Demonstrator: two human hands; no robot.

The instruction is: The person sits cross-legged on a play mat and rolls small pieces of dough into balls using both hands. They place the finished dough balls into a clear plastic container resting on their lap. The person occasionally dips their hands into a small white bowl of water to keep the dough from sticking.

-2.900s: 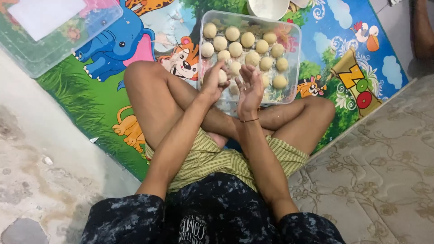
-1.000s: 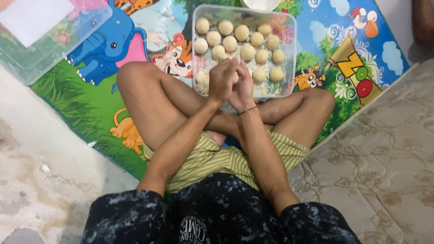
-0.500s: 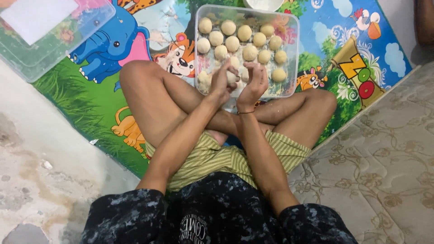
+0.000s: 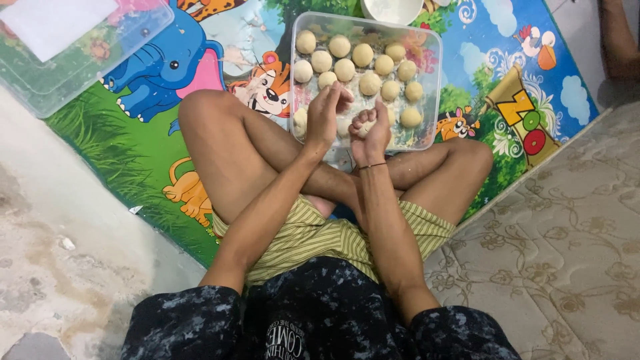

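- A small dough piece [image 4: 363,127] sits in the curled fingers of the right hand [image 4: 371,133], just over the near edge of the clear tray [image 4: 433,87]; the hand is cupped around it, probably so that the soft lump keeps its round shape.
- The left hand [image 4: 325,117] stands on edge just beside the right hand, palm turned toward it, fingers straight and together, holding nothing; it touches or nearly touches the dough, and I cannot tell which.
- Both hands hover above the near-left part of the tray, so a finished ball has only a short way down to a free spot.
- Inside the tray, about 14 dough balls [image 4: 363,55] lie in loose rows at the far side, each a little apart from the next, which likely keeps them from sticking.
- The tray lies flat on the colourful play mat [image 4: 147,153], just beyond the person's crossed legs [image 4: 227,153], within easy reach of both forearms.
- Beyond the tray's far edge, a white bowl [image 4: 392,9] is cut off by the frame.
- Well to the left of the tray, a second clear container [image 4: 100,73] with a white sheet inside rests at the mat's edge.
- To the right of the tray, a patterned quilted cover [image 4: 567,227] adjoins the mat.
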